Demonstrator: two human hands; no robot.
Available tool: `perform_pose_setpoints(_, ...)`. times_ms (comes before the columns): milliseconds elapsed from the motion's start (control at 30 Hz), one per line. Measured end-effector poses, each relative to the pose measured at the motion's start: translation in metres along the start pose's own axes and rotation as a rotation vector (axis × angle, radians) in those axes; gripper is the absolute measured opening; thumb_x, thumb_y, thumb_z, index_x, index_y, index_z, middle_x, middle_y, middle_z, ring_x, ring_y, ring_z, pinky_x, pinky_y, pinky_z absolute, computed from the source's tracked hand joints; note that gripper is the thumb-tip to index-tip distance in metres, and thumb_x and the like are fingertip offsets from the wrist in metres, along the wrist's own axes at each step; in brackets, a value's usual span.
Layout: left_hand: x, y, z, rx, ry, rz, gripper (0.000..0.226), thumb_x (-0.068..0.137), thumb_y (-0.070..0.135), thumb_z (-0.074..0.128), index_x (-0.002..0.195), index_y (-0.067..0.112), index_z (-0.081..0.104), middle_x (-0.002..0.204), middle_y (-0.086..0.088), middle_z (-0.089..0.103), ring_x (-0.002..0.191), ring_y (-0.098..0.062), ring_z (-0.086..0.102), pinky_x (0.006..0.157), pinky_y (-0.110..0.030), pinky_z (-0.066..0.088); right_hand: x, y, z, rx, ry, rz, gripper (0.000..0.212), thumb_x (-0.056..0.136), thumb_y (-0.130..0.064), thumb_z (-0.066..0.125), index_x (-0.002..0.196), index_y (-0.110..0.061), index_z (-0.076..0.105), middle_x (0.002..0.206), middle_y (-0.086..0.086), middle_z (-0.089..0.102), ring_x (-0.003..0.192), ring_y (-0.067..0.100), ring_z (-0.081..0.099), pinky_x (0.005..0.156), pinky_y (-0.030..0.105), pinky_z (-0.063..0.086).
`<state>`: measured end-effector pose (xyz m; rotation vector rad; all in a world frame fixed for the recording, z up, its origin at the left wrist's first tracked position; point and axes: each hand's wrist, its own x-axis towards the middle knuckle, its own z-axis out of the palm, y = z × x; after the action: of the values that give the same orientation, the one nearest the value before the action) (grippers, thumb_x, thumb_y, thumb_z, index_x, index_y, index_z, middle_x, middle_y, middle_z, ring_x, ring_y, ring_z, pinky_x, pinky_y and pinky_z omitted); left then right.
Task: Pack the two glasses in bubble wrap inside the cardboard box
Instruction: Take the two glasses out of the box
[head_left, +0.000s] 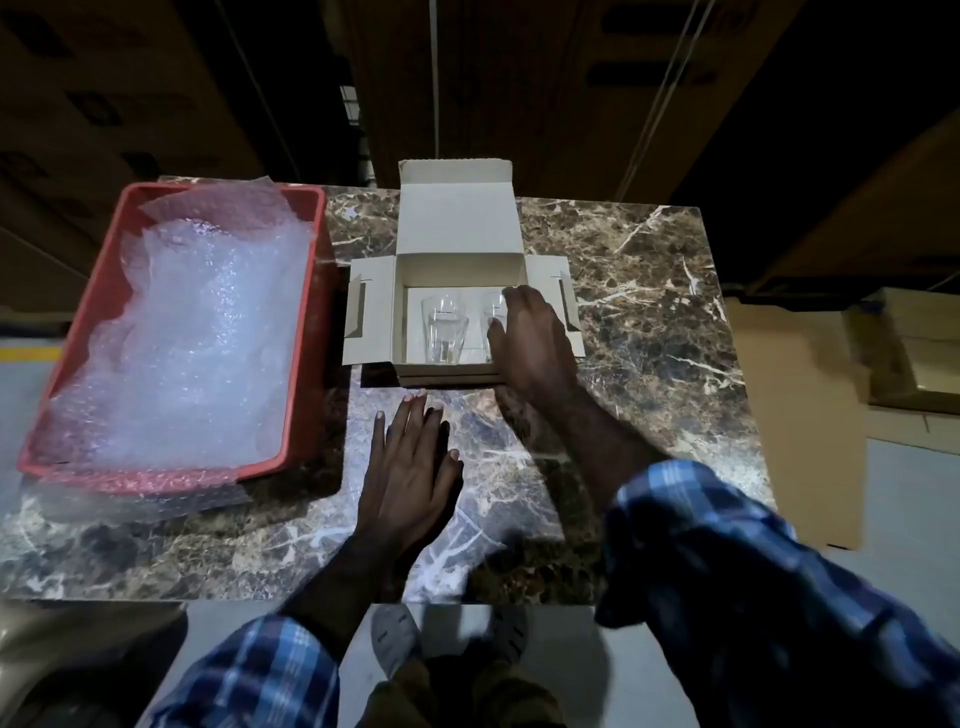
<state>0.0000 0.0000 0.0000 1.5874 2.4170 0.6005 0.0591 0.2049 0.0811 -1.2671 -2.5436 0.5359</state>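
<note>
Red tray (306, 332), left: bubble wrap (192, 332) heaped inside. Your left hand (410, 470): spread flat on marble table (649, 312). Open cardboard box (457, 234), centre: left glass (444, 330) upright; your right hand (532, 343) curled round right glass (493, 314).

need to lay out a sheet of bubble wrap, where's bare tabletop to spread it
Bare marble tabletop lies right of the open cardboard box, out to the table's right edge, and along the near edge below the red plastic tray. It is crowded between tray and box, and in front of the box, where the left hand rests.
</note>
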Motion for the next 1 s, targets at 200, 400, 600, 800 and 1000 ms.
perform_pose_setpoints(200,0.005,-0.007,0.008,0.031,-0.005,-0.017,0.052,0.101,0.037,0.035,0.147,0.011,0.04,0.163,-0.011,0.026,0.153,-0.023,0.016,0.124,-0.049,0.007,0.034,0.008,0.019,-0.192,-0.227,-0.02,0.054,0.094,-0.007,0.054,0.143,-0.001,0.034,0.144,0.021,0.04,0.11,0.046,0.06,0.085,0.049,0.051)
perform_pose_setpoints(400,-0.005,-0.021,0.031,0.112,-0.076,-0.028,0.058,0.103,0.04,0.033,0.151,0.008,0.037,0.163,-0.013,0.026,0.153,-0.025,0.015,0.124,-0.049,0.005,0.05,0.009,0.028,-0.274,-0.309,-0.1,0.061,0.093,-0.014,0.062,0.143,0.003,0.032,0.137,0.028,0.04,0.107,0.05,0.061,0.085,0.05,0.053)
perform_pose_setpoints(600,-0.008,-0.024,0.036,0.123,-0.063,-0.013,0.061,0.103,0.041,0.033,0.155,0.007,0.031,0.164,-0.013,0.023,0.154,-0.023,0.013,0.124,-0.051,0.007,0.044,0.008,0.028,-0.218,-0.203,-0.147,0.057,0.09,-0.017,0.068,0.135,-0.002,0.037,0.13,0.021,0.042,0.103,0.047,0.06,0.075,0.049,0.051)
perform_pose_setpoints(800,-0.01,-0.024,0.037,0.126,-0.047,-0.012,0.062,0.103,0.04,0.035,0.155,0.007,0.031,0.163,-0.012,0.024,0.154,-0.023,0.014,0.125,-0.05,0.007,0.025,0.01,0.018,-0.029,-0.069,-0.05,0.05,0.093,-0.018,0.065,0.134,-0.002,0.041,0.145,0.024,0.034,0.122,0.044,0.048,0.091,0.048,0.049)
perform_pose_setpoints(1000,-0.009,-0.025,0.038,0.133,-0.053,-0.017,0.061,0.103,0.039,0.037,0.155,0.008,0.031,0.164,-0.011,0.023,0.154,-0.021,0.012,0.125,-0.048,0.004,-0.008,0.009,-0.006,0.195,0.247,-0.061,0.032,0.086,-0.018,0.072,0.105,-0.002,0.052,0.122,0.02,0.05,0.105,0.033,0.052,0.082,0.038,0.049)
